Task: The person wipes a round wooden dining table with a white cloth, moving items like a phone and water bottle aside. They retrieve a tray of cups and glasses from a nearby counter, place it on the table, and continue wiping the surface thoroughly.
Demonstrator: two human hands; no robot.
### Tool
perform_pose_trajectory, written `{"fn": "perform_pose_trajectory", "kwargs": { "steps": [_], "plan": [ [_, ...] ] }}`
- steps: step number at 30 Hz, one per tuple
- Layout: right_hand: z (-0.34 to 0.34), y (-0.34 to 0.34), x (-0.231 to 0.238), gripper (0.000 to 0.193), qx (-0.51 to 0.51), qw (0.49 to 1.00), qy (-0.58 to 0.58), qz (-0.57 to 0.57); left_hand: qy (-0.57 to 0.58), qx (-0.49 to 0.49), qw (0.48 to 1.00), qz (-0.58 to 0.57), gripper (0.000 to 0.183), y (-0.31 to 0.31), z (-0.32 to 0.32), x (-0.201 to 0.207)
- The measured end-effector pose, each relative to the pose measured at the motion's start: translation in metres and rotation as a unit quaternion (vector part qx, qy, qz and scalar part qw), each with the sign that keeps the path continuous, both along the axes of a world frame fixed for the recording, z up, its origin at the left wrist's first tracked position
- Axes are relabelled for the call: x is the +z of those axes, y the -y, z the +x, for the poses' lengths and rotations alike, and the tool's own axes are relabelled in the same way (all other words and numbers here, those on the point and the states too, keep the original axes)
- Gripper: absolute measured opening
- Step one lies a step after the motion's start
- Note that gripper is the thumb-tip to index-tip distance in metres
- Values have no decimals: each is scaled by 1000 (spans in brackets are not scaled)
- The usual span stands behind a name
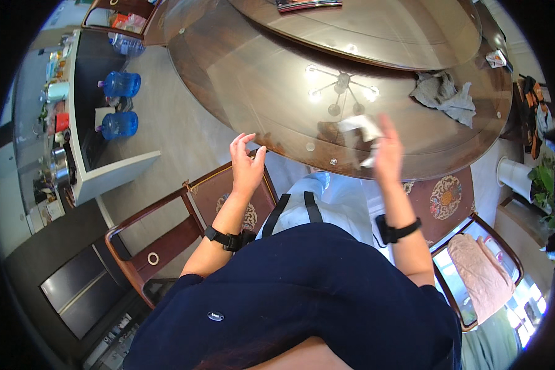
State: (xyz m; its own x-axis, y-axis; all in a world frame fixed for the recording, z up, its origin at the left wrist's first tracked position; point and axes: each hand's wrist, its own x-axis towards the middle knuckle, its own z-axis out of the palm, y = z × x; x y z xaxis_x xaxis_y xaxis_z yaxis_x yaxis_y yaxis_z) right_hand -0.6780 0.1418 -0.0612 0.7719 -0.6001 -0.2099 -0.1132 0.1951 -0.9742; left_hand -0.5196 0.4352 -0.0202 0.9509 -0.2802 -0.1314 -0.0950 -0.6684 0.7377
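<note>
Round table (246,80) from above. The right hand (388,157), motion-blurred, grasps a white tissue (359,125) at its thumb side, over the tabletop near the front edge; the left hand (246,171), released, fingers bent, is near that edge. A grey cloth (441,95) lies farther right; the raised turntable (364,37), bearing magazines (308,5), bounds the far side. A left chair (208,191) and right chair (430,196) flank the person. Between turntable and front edge, a curved band of tabletop gives room.

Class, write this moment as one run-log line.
left hand: empty, near table | right hand: blurred, holding white tissue or cloth | grey cloth: on table
</note>
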Motion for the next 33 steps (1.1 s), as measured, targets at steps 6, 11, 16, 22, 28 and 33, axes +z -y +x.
{"fn": "perform_pose_trajectory", "kwargs": {
  "steps": [6,11,16,22,28,33],
  "plan": [
    [-72,52,-33,65,-18,882,-234,-409,-13,-10,999,-44,36,7,-23,-13],
    [-32,-81,-56,61,123,827,-132,-533,-42,-12,998,-48,35,19,-57,-17],
    [38,-149,-37,75,264,796,-104,-535,-14,-26,998,-52,37,20,-84,-16],
    [-48,-66,-25,76,304,774,-163,-531,-37,28,999,-25,38,3,-106,-5],
    [-76,-59,-26,72,302,767,-128,-552,-31,78,996,-21,39,-18,-141,-12],
    [5,-92,-37,64,336,768,-22,-544,-44,59,996,-46,42,3,-159,-27]
  ]
}}
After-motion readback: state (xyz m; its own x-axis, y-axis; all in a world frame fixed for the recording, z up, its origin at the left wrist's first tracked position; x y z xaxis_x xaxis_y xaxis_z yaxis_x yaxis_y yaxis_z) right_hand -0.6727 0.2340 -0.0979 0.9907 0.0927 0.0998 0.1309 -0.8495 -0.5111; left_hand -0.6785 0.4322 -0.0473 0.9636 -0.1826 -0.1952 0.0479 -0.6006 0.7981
